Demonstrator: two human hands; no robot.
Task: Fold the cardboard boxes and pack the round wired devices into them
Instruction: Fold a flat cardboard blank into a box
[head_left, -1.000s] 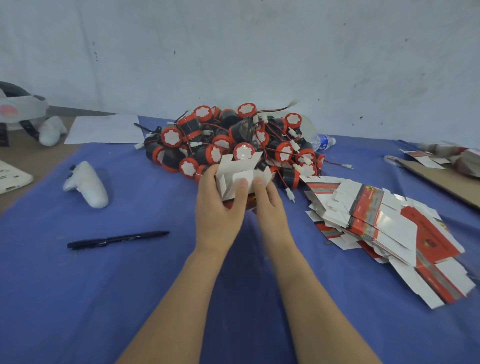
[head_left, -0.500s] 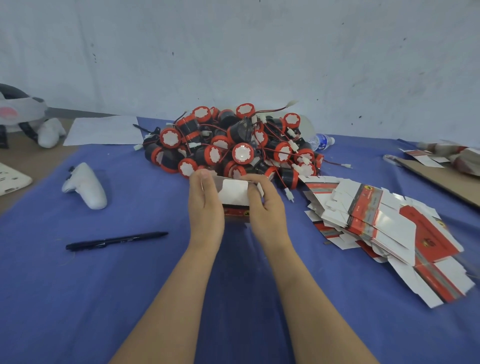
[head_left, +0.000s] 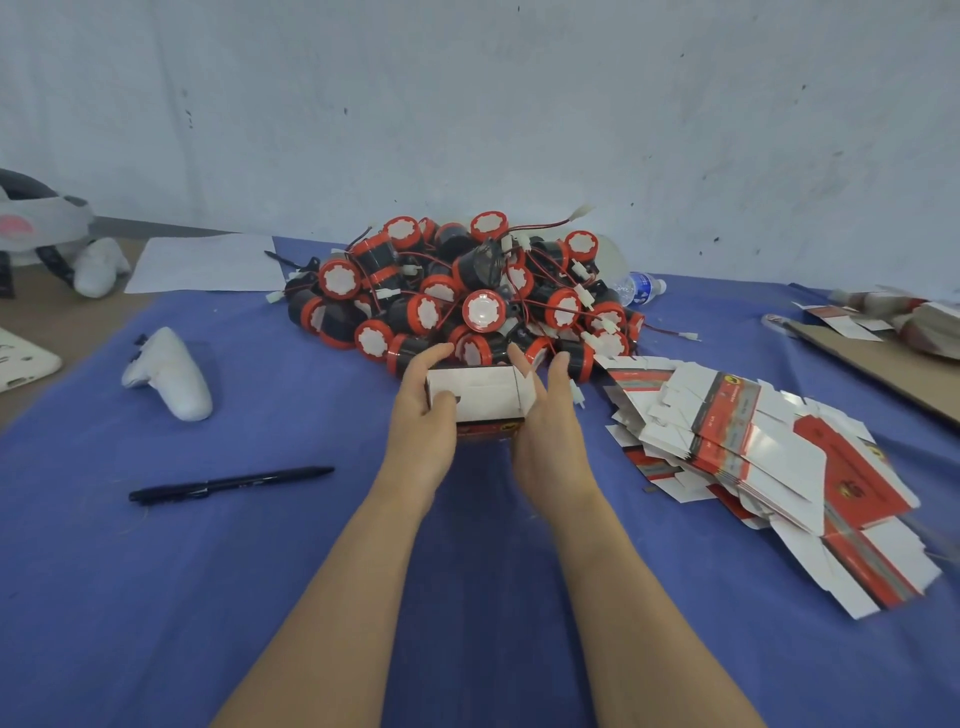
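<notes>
- Forearms come in from the near edge, over a blue cloth (head_left: 156, 597) that covers the table.
- Between the hands, at mid-table just on the near side of the heap, is the cardboard box (head_left: 483, 397). Its white top faces up and a red and black printed side faces the viewer. A second ago its flaps stood up open, and half a second ago both hands were closed over them. Now the top lies flat and shut.
- Left hand (head_left: 418, 421) grips the box's left end, with the thumb laid on the white top and the fingers curled round the far side.
- Right hand (head_left: 553, 436) lies flat against the box's right end, fingers straight, a little spread and pointing away. Half a second ago those fingers were bent over the top.
- Left of the arms lies a black pen (head_left: 228, 483), and farther off to the left a white controller (head_left: 171, 376). Neither has moved.
- Right of the hands a stack of flat box blanks (head_left: 753, 457) fans across the cloth, as before.
- Beyond the box is the heap of round wired devices (head_left: 467, 296), black with red rims and white faces. Whether the fingertips touch it cannot be told.
- At the heap's far right lies a water bottle (head_left: 636, 287). At the far left are a sheet of white paper (head_left: 208, 262) and a white headset (head_left: 36, 223).
</notes>
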